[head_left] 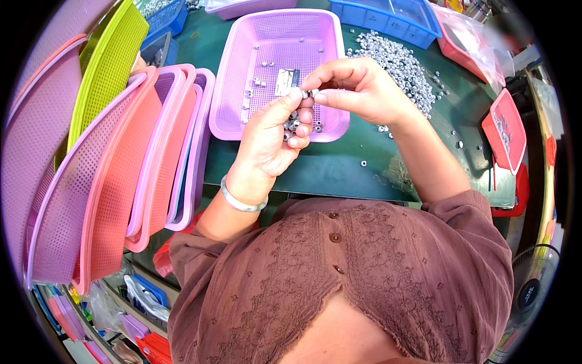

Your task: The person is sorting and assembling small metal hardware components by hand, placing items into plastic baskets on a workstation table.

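Above the near edge of a light purple mesh basket, my two hands meet. My left hand is closed, its fingers curled around several small silvery metal parts with dark holes. Between its thumb and finger and the pinched fingertips of my right hand sits a small silvery metal part, partly covered by the fingers. A few similar parts lie scattered on the basket's bottom, beside a small white-and-dark card.
A big pile of small silvery parts lies on the green table to the right. Stacked purple, orange and green baskets crowd the left. Blue trays stand at the back; a pink tray holds parts at the right.
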The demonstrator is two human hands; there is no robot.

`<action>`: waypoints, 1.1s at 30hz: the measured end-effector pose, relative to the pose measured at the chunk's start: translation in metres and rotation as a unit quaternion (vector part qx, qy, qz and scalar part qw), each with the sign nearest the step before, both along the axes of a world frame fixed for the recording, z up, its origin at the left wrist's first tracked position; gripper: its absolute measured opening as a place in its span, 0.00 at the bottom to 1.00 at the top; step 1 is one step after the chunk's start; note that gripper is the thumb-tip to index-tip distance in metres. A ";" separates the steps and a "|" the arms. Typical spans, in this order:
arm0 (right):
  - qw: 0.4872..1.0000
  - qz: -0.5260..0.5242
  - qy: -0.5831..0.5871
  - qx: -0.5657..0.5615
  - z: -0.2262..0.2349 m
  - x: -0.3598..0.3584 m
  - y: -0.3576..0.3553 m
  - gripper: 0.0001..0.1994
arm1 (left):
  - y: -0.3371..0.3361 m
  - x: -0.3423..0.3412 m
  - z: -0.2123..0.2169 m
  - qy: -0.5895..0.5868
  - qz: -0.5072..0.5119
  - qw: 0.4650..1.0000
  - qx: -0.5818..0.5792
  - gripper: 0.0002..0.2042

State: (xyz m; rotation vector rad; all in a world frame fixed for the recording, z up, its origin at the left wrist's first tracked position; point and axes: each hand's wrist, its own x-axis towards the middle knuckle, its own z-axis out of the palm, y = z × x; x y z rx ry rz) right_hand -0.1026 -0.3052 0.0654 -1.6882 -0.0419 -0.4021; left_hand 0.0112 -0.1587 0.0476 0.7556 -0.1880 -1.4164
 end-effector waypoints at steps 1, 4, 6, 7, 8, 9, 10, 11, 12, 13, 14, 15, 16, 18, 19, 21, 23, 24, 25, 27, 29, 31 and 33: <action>0.998 -0.002 0.001 0.059 -0.001 -0.001 0.002 0.09 | -0.001 -0.001 0.000 0.009 -0.005 1.000 -0.001 0.11; 0.987 -0.061 0.019 0.149 0.001 -0.006 0.007 0.09 | -0.002 -0.003 0.001 0.031 -0.016 0.999 -0.006 0.10; 0.976 -0.063 0.041 0.206 -0.002 -0.009 0.006 0.09 | -0.002 -0.005 0.000 0.037 -0.009 0.999 -0.003 0.10; 0.969 -0.063 0.052 0.234 -0.004 -0.010 0.006 0.09 | -0.002 -0.006 0.000 0.040 -0.005 0.999 -0.002 0.10; 0.962 -0.053 0.058 0.261 -0.006 -0.011 0.006 0.09 | -0.003 -0.007 0.000 0.039 -0.002 0.999 0.003 0.10; 0.955 -0.042 0.065 0.287 -0.007 -0.012 0.006 0.08 | -0.003 -0.008 0.001 0.039 0.001 0.999 0.007 0.10; 0.947 -0.032 0.071 0.312 -0.008 -0.012 0.007 0.08 | -0.003 -0.009 0.001 0.039 0.004 0.999 0.012 0.10; 0.945 -0.026 0.081 0.317 -0.007 -0.013 0.007 0.08 | -0.004 -0.010 0.001 0.042 0.004 0.999 0.014 0.10; 0.942 -0.020 0.090 0.322 -0.006 -0.013 0.008 0.08 | -0.004 -0.010 0.000 0.045 0.005 0.999 0.017 0.10; 0.940 -0.014 0.100 0.326 -0.005 -0.014 0.008 0.09 | -0.005 -0.010 0.000 0.047 0.005 0.999 0.020 0.10; 0.945 -0.014 0.103 0.312 -0.005 -0.014 0.008 0.09 | -0.005 -0.011 0.000 0.044 0.005 0.999 0.018 0.10; 0.949 -0.015 0.105 0.297 -0.005 -0.015 0.008 0.09 | -0.006 -0.011 0.000 0.040 0.005 0.999 0.017 0.10; 0.953 -0.015 0.108 0.282 -0.005 -0.016 0.009 0.09 | -0.006 -0.012 0.001 0.037 0.004 0.999 0.016 0.11; 0.958 -0.027 0.104 0.264 -0.005 -0.016 0.011 0.09 | -0.006 -0.013 0.001 0.031 0.008 0.999 0.019 0.11; 0.961 -0.033 0.102 0.255 -0.004 -0.016 0.012 0.09 | -0.006 -0.014 0.001 0.027 0.009 0.999 0.021 0.11; 0.962 -0.039 0.105 0.250 -0.003 -0.017 0.012 0.09 | -0.007 -0.014 0.001 0.017 0.009 1.000 0.023 0.11; 0.961 -0.046 0.109 0.248 -0.001 -0.017 0.013 0.08 | -0.007 -0.015 0.002 0.006 0.009 1.000 0.024 0.11; 0.961 -0.050 0.111 0.249 -0.001 -0.017 0.013 0.08 | -0.007 -0.016 0.002 0.001 0.010 1.000 0.024 0.11; 0.960 -0.054 0.113 0.249 -0.001 -0.017 0.013 0.08 | -0.007 -0.017 0.002 -0.004 0.010 1.000 0.024 0.11; 0.961 -0.051 0.116 0.246 0.001 -0.017 0.012 0.07 | -0.007 -0.017 0.002 -0.011 0.005 1.000 0.025 0.12; 0.961 -0.051 0.118 0.243 0.000 -0.017 0.012 0.07 | -0.007 -0.017 0.002 -0.016 0.003 1.000 0.023 0.12; 0.962 -0.054 0.117 0.241 -0.001 -0.017 0.012 0.06 | -0.007 -0.018 0.001 -0.018 0.004 1.000 0.018 0.13; 0.961 -0.048 0.116 0.248 -0.001 -0.017 0.012 0.06 | -0.007 -0.018 0.002 -0.017 0.001 1.000 0.019 0.13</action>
